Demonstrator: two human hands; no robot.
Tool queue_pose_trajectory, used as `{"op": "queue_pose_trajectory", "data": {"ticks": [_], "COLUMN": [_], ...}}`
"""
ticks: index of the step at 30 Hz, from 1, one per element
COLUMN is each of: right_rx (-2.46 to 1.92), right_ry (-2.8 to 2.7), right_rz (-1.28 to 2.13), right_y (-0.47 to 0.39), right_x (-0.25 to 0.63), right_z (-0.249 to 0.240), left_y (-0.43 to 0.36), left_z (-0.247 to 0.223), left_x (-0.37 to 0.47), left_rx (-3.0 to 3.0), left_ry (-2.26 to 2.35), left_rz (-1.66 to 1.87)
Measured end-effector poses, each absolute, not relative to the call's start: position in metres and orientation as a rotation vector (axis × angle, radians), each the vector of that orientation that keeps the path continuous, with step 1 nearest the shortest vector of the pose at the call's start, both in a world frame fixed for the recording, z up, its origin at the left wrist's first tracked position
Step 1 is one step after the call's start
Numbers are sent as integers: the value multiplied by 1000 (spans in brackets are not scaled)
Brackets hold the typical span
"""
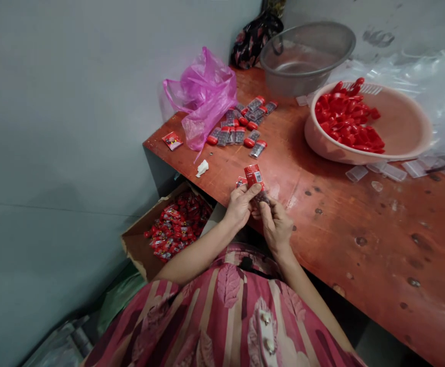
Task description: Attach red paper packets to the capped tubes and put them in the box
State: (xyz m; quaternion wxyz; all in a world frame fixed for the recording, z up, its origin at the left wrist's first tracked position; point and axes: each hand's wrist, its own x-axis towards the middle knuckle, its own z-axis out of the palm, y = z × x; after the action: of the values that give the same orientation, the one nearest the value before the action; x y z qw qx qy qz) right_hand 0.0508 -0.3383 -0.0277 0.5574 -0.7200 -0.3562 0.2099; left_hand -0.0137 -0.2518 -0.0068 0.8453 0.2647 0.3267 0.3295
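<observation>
Near the table's front edge, both hands meet around a small red-labelled container (258, 179) with a white barcode patch and a clear lower part with dark contents. My left hand (240, 205) is closed, its thumb pressed on the label side. Lower down, my right hand (277, 224) pinches the dark lower part between thumb and fingers. A second red printed piece (241, 180) shows just behind my left fingers; whether that hand grips it too, I cannot tell. Beyond the hands lie several small clear containers (239, 134) with red caps and dark contents.
A pink basin (406, 130) holds red caps, with a grey basin (302, 76) behind it. Clear empty containers (394, 172) pile up at right. A pink plastic bag (207, 86) and a red packet (172, 140) lie left. Below stands a cardboard box (136, 250) of finished-looking red packs.
</observation>
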Motion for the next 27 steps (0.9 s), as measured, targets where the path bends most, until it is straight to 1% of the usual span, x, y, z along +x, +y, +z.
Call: {"op": "queue_pose_trajectory", "data": {"ticks": [4, 8, 11, 14, 16, 17, 20, 22, 24, 27], "right_rx": [-1534, -1313, -1391, -1614, -1679, -1658, -1441, -1306, -1250, -1279], "right_ry": [-678, -467, -542, -753, -789, -761, -569, -437, -370, -413], "right_rz": [753, 979, 911, 629, 532, 566, 852, 980, 1028, 1026], "right_y": [-339, -334, -333, -335, -336, -335, -332, -329, -328, -329], "right_x": [45, 39, 39, 43, 45, 45, 45, 44, 44, 43], "right_z": [-21, -14, -13, -16, -19, -20, -24, -25, -25, -24], "left_y": [-250, -248, -247, -251, -257, -260, -267, -268, -266, -262], "left_z": [-13, -14, -9, -5, -6, -7, -9, -9, -8, -10], "left_x": [-19, -25, -26, -23, -20, -19, -20, -22, -24, -24], "left_rx": [667, 727, 759, 757, 767, 779, 792, 726, 637, 598], "left_ry": [585, 591, 616, 646, 688, 714, 761, 721, 654, 641], "left_rz": [605, 559, 555, 585, 636, 663, 707, 697, 678, 680]}}
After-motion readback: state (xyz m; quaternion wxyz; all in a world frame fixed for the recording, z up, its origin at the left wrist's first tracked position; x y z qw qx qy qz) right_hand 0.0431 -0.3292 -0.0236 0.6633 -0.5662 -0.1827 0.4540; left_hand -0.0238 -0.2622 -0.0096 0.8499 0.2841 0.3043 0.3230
